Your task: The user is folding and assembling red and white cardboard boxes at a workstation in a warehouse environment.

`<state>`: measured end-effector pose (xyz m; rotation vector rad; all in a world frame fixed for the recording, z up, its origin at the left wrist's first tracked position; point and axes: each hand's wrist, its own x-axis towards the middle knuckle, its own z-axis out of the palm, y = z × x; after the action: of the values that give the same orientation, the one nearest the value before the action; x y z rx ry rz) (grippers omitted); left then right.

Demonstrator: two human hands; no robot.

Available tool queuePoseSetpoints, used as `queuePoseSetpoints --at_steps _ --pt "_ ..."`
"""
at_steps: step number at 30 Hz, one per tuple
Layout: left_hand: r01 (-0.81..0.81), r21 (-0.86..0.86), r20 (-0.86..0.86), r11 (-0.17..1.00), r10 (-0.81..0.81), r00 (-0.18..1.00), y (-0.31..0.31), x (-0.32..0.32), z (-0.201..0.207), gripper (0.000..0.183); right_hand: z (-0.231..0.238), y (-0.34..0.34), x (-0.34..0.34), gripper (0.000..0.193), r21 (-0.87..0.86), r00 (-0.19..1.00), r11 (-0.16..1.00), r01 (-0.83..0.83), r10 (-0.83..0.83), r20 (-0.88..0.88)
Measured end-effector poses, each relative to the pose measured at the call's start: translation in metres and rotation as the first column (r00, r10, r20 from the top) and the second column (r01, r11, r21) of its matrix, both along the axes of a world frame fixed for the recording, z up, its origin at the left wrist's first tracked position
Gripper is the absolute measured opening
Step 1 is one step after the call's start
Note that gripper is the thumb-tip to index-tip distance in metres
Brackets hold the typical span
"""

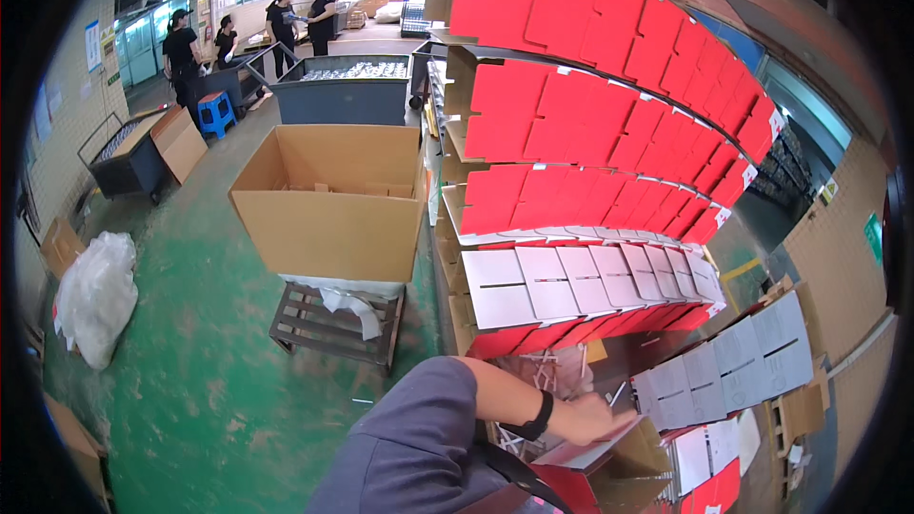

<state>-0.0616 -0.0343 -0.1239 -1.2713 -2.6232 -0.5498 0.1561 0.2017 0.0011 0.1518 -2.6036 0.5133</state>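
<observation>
Green factory floor behind; your hand [583, 416] pinches a thin red-and-grey cardboard sheet [592, 454] by its upper edge: light, bendy, so support it.

At the lower centre of the frame, one hand [592, 417] closes its grip on a flat red card [592, 452]. Rows of red cards [609, 86] fill the upper right above grey cards [590, 281]. An open cardboard box [333, 195] sits centre-left on a wooden pallet [333, 328].

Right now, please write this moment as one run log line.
hand: holds red card by its edge | other hand: not seen | ahead: rack of red and white cards | left: open carton on pallet
</observation>
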Motion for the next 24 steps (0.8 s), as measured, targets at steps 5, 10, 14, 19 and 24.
queuePoseSetpoints --at_steps 5,10,14,19,24 --pt "-0.036 -0.241 0.110 0.970 0.064 0.992 -0.009 -0.023 -0.063 0.035 -0.002 -0.063 -0.015 0.058 0.354 0.996 0.934 -0.051 0.020 0.090" --pt "0.141 -0.113 0.036 0.984 -0.138 0.990 -0.011 -0.009 -0.076 0.040 -0.012 -0.103 -0.061 0.044 0.212 0.793 0.953 -0.216 0.044 0.608" --pt "0.016 0.151 0.699 0.988 -0.118 0.705 0.003 -0.006 -0.053 0.053 0.019 -0.082 -0.065 0.035 0.093 0.782 0.965 -0.245 0.140 0.608" --pt "-0.496 0.399 0.716 0.771 -0.600 -0.356 0.016 0.011 -0.036 0.079 0.072 -0.045 -0.049 0.025 -0.456 0.783 0.889 0.053 0.246 0.571" --pt "-0.577 0.449 0.515 0.682 -0.725 -0.457 0.034 0.031 0.002 0.094 0.087 -0.053 -0.011 0.052 0.305 0.960 0.947 0.103 -0.174 0.218"
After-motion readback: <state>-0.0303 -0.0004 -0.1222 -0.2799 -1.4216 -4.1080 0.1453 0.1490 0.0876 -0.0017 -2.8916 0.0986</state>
